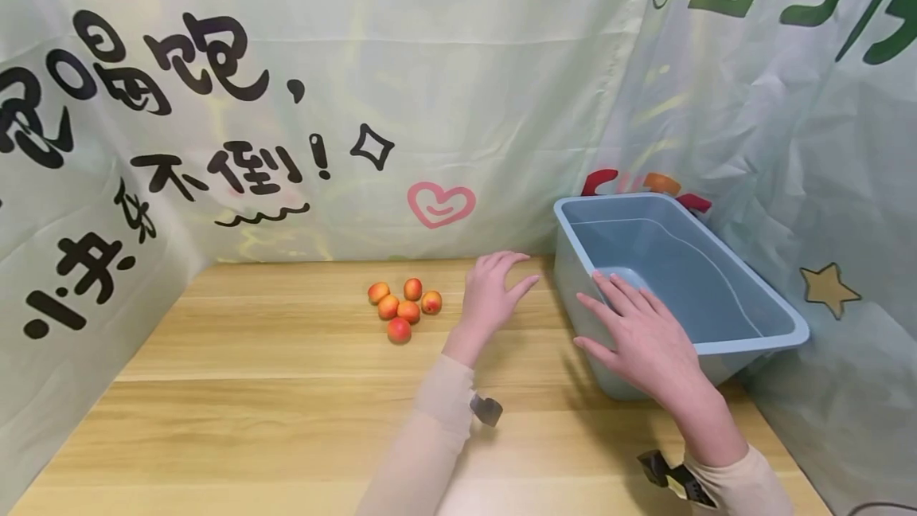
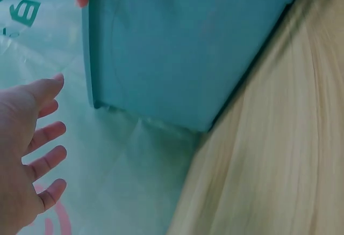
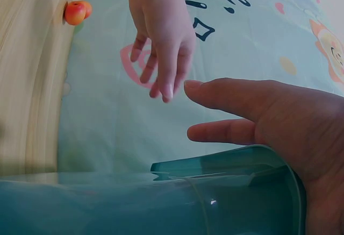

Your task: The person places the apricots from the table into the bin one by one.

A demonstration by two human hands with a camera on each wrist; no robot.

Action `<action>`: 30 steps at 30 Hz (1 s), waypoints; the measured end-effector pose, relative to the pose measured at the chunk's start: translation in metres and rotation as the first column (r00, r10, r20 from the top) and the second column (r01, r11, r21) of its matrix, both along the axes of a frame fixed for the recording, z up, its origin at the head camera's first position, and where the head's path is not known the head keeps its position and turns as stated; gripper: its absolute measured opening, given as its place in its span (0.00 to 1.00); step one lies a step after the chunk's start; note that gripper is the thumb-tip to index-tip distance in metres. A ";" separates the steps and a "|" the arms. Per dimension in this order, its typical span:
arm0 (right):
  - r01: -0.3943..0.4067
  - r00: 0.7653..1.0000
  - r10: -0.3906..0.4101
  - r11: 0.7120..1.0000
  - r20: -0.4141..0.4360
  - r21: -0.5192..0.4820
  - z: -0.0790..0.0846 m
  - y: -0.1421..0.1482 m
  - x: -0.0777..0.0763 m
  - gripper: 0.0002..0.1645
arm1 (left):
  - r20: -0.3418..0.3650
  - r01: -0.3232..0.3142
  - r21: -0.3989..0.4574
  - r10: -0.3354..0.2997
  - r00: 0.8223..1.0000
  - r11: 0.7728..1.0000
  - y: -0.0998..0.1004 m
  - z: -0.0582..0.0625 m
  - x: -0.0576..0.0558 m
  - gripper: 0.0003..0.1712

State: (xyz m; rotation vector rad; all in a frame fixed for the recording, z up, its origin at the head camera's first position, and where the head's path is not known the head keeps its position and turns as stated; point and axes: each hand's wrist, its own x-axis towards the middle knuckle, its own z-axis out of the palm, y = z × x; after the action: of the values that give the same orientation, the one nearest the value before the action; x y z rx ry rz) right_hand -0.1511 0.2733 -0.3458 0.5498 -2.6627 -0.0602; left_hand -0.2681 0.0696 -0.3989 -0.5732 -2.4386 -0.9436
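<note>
1. Head view: The left hand [image 1: 493, 293] is near the middle of the frame, its fingers extended toward the right and its grip released. The right hand [image 1: 639, 333], right of centre, has its fingers spread, also released; it overlaps the near left rim of a blue plastic bin [image 1: 691, 281], though I cannot tell whether it touches. The bin stands at the right of the frame on a wood-grain table [image 1: 251, 388]. Six red-and-orange apricot-like fruits [image 1: 408, 311] lie in a loose cluster left of the left hand, around the frame's centre. Beige sleeves [image 1: 423, 452] cover both forearms, with a small dark device [image 1: 487, 410] at the left cuff. Behind hangs a pale printed backdrop [image 1: 487, 118] with black lettering at the left, a pink heart [image 1: 440, 212] at the centre and a gold star [image 1: 829, 290] at the right.

2. Left wrist view: The left hand enters at the left edge, thumb and fingers apart and pointing right. The bin's outer wall fills the upper middle, well apart from that hand. A fingertip of the right hand shows at the upper left, by the rim.

3. Right wrist view: The right hand fills the right side, thumb and one finger stretched left above the bin, which spans the bottom. The left hand points down at the upper centre; fruits appear at the upper left.
</note>
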 end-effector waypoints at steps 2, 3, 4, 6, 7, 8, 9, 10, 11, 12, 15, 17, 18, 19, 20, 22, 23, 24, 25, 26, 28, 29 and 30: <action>0.010 1.000 -0.010 1.000 0.014 0.002 0.000 0.000 0.001 0.37 | 0.018 -0.012 0.010 0.012 1.000 1.000 -0.005 -0.002 0.001 0.22; 0.014 1.000 -0.014 1.000 0.019 0.002 0.001 0.001 0.001 0.38 | 0.025 -0.020 0.014 0.019 0.999 1.000 -0.008 -0.004 0.002 0.22; 0.018 1.000 -0.018 1.000 0.023 0.003 0.001 0.001 0.002 0.38 | 0.031 -0.023 0.026 0.022 0.999 0.999 -0.010 -0.006 0.002 0.22; 0.023 0.999 -0.023 1.000 0.030 0.006 0.001 0.000 0.002 0.38 | 0.044 -0.037 0.032 0.035 0.998 0.999 -0.016 -0.010 0.002 0.23; 0.025 0.999 -0.025 1.000 0.033 0.004 0.001 0.000 0.002 0.37 | 0.047 -0.041 0.038 0.039 0.998 0.998 -0.019 -0.012 0.002 0.23; 0.027 0.999 -0.028 1.000 0.036 0.004 0.001 0.000 0.002 0.37 | 0.049 -0.047 0.041 0.045 0.998 0.998 -0.022 -0.014 0.002 0.23; 0.028 0.999 -0.029 1.000 0.038 0.004 0.001 0.000 0.002 0.37 | 0.050 -0.054 0.044 0.052 0.997 0.998 -0.024 -0.016 0.002 0.23; 0.030 0.999 -0.030 1.000 0.042 0.004 0.001 0.000 0.002 0.37 | 0.053 -0.063 0.042 0.061 0.997 0.997 -0.027 -0.018 0.002 0.23; 0.030 0.999 -0.030 1.000 0.045 0.004 0.001 0.000 0.002 0.37 | 0.055 -0.073 0.036 0.071 0.996 0.997 -0.029 -0.020 0.002 0.23; 0.029 0.999 -0.029 1.000 0.046 0.002 0.001 0.000 0.002 0.37 | 0.058 -0.082 0.031 0.080 0.995 0.996 -0.031 -0.022 0.003 0.23; 0.028 0.998 -0.028 1.000 0.050 0.000 0.000 0.001 0.002 0.37 | 0.068 -0.110 0.000 0.110 0.992 0.994 -0.038 -0.027 0.003 0.23; 0.031 0.998 -0.030 1.000 0.055 -0.002 0.000 0.001 0.002 0.37 | 0.075 -0.131 -0.030 0.132 0.988 0.991 -0.043 -0.030 0.003 0.23; 0.032 0.998 -0.032 0.999 0.058 -0.003 0.000 0.001 0.002 0.37 | 0.077 -0.144 -0.045 0.147 0.986 0.989 -0.046 -0.030 0.003 0.24; 0.033 0.998 -0.033 0.999 0.060 -0.002 0.001 0.001 0.002 0.37 | 0.079 -0.152 -0.049 0.156 0.985 0.987 -0.048 -0.031 0.003 0.24; 0.033 0.998 -0.033 0.999 0.062 -0.002 0.001 0.001 0.002 0.37 | 0.081 -0.164 -0.055 0.168 0.982 0.985 -0.051 -0.032 0.003 0.24; 0.033 0.998 -0.033 0.999 0.062 0.000 0.001 0.001 0.002 0.38 | 0.084 -0.188 -0.064 0.193 0.978 0.980 -0.056 -0.033 0.002 0.24; 0.033 0.998 -0.033 0.999 0.061 0.000 0.001 0.001 0.002 0.38 | 0.082 -0.198 -0.067 0.203 0.976 0.978 -0.058 -0.034 0.002 0.24; 0.033 0.998 -0.033 0.999 0.060 0.001 0.001 0.001 0.002 0.38 | 0.080 -0.208 -0.068 0.213 0.974 0.976 -0.061 -0.034 0.002 0.24; 0.033 0.998 -0.033 0.999 0.058 0.003 0.001 0.001 0.002 0.38 | 0.079 -0.216 -0.070 0.221 0.972 0.974 -0.063 -0.035 0.001 0.24; 0.033 0.998 -0.033 0.999 0.057 0.003 0.001 0.001 0.002 0.38 | 0.075 -0.226 -0.078 0.232 0.970 0.971 -0.066 -0.035 0.001 0.23; 0.034 0.998 -0.034 0.999 0.055 0.005 0.002 0.000 0.002 0.37 | 0.071 -0.239 -0.084 0.245 0.967 0.967 -0.070 -0.036 0.000 0.24; 0.035 0.998 -0.035 0.999 0.055 0.005 0.002 0.000 0.002 0.37 | 0.071 -0.244 -0.086 0.251 0.965 0.966 -0.072 -0.037 -0.001 0.24; 0.034 0.998 -0.034 0.999 0.052 0.006 0.002 0.000 0.002 0.37 | 0.075 -0.250 -0.085 0.256 0.964 0.965 -0.074 -0.037 -0.001 0.24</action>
State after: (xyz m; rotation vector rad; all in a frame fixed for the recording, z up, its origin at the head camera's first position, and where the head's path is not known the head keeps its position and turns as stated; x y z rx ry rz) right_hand -0.1489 0.2732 -0.3442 0.5140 -2.7234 -0.0630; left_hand -0.2692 -0.0048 -0.4360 -0.2398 -2.5557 -0.7891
